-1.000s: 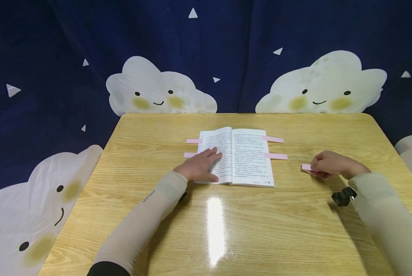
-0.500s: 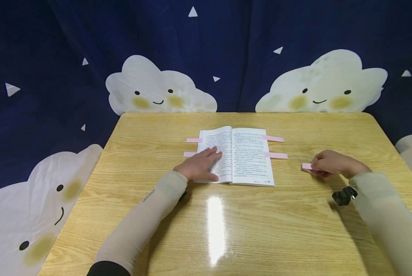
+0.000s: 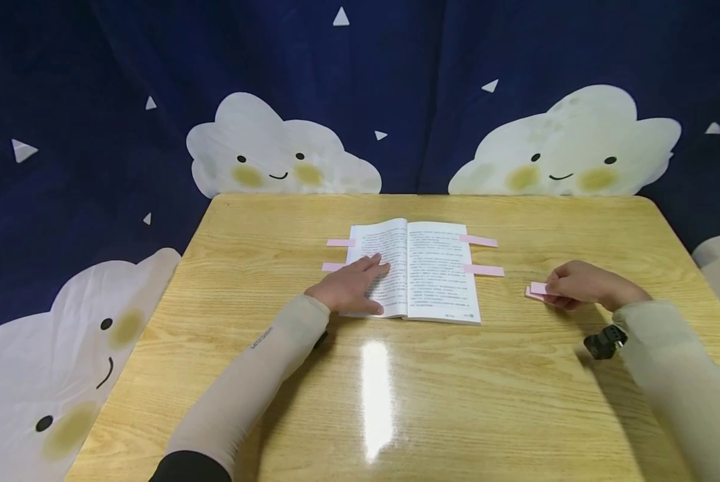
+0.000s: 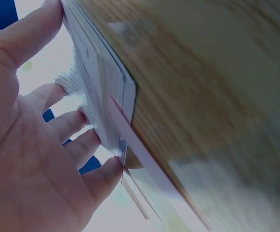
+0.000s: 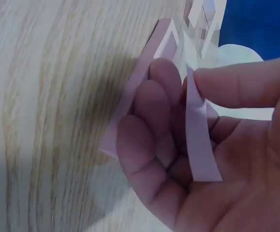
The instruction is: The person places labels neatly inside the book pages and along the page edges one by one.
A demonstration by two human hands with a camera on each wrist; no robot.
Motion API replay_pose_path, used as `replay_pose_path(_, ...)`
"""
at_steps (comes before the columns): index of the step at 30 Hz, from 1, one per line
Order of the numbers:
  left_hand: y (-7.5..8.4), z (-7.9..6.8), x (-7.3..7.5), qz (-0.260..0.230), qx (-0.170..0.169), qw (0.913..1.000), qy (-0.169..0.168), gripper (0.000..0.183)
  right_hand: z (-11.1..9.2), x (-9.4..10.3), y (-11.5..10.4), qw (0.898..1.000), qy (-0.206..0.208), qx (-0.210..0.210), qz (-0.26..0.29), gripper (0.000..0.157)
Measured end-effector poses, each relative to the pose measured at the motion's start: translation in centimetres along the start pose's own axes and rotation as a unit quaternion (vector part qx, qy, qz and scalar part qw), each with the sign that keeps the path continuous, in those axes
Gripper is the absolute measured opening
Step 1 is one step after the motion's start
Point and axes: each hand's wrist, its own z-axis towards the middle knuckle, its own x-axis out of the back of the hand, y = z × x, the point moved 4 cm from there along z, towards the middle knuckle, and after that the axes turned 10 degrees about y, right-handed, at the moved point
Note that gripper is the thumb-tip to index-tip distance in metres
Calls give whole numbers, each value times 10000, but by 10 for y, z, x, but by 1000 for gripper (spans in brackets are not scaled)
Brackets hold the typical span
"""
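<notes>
An open book [image 3: 438, 281] with printed pages lies on the wooden table. My left hand [image 3: 347, 286] rests on its left page with fingers spread and straight. In the right wrist view, my right hand [image 5: 202, 145] pinches a pink sticky note strip [image 5: 200, 140] between thumb and index finger. Behind the curled fingers sits the pink sticky note pad [image 5: 132, 99], close to the tabletop, with the strip peeled away from it. Pink strips stick out from both page edges: an upper right one [image 3: 480, 241], a lower right one [image 3: 486, 270] and two at the left.
The wooden table [image 3: 456, 402] fills the space around the book, with a bright reflection near its front middle. A dark blue curtain [image 3: 414, 80] with cloud faces hangs behind it. A small black device [image 3: 603, 343] sits under the right wrist.
The strip in my right hand has come up off the pad, and a gap now shows between them. My left hand stays in place on the page.
</notes>
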Motion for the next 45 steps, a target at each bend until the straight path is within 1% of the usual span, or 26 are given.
replay_pose_path(5, 1, 1, 2, -36, 4, 10000, -24, 89, -1, 1, 0, 9999, 95, 46, 14, 27)
replay_pose_path(10, 2, 0, 4, -46, -16, 10000, -54, 90, -7, -1, -3, 9994, 327, 129, 53, 26)
replay_pose_path(16, 2, -1, 4, -22, -1, 10000, -72, 89, -14, -7, -15, 9967, 717, 355, 166, 28)
replay_pose_path(19, 1, 0, 3, -13, 12, 10000, -81, 90, -16, -14, -24, 9949, 820, 533, 230, 28)
replay_pose_path(23, 1, 0, 0, -16, 45, 9999, -101, 90, -16, -26, -34, 9933, 826, 772, 258, 26)
replay_pose_path(28, 1, 0, -2, -59, 99, 9999, -113, 90, -16, -39, -44, 9926, 824, 863, 240, 25)
replay_pose_path(34, 2, -1, 0, -51, 82, 9999, -89, 90, -17, -49, -54, 9906, 940, 972, 212, 22)
replay_pose_path(38, 2, -1, 2, -50, 91, 9999, -60, 90, -17, -54, -62, 9884, 1000, 1126, 189, 20)
replay_pose_path(45, 2, -2, 3, -71, 42, 9999, -65, 90, -14, -64, -67, 9889, 809, 1199, 327, 18)
